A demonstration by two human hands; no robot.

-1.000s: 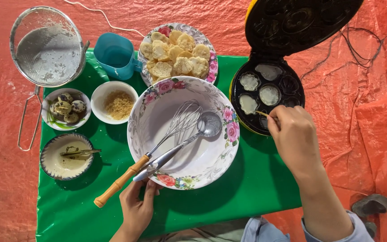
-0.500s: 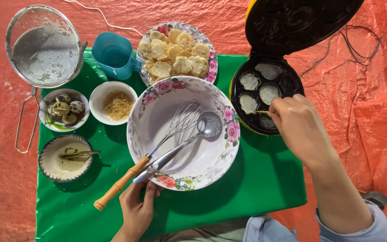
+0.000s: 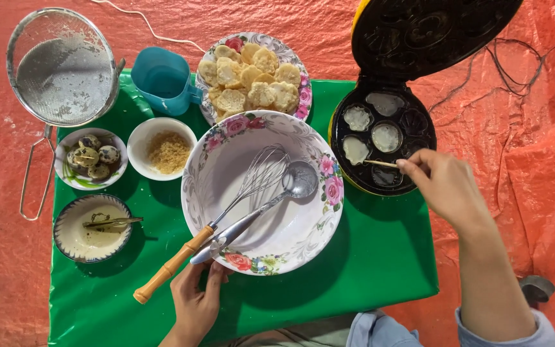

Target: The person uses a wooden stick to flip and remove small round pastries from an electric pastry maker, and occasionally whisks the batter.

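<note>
Head cam: right hand (image 3: 448, 186) pinches a thin wooden skewer (image 3: 380, 164), poking out at 9 o'clock into the black cake maker (image 3: 380, 138). Left hand (image 3: 195, 302) grips the floral bowl (image 3: 261, 193) rim at 6 o'clock.

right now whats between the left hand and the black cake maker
In the head view, the big floral bowl lies between the left hand and the black cake maker, with a whisk and ladle resting in it.
</note>
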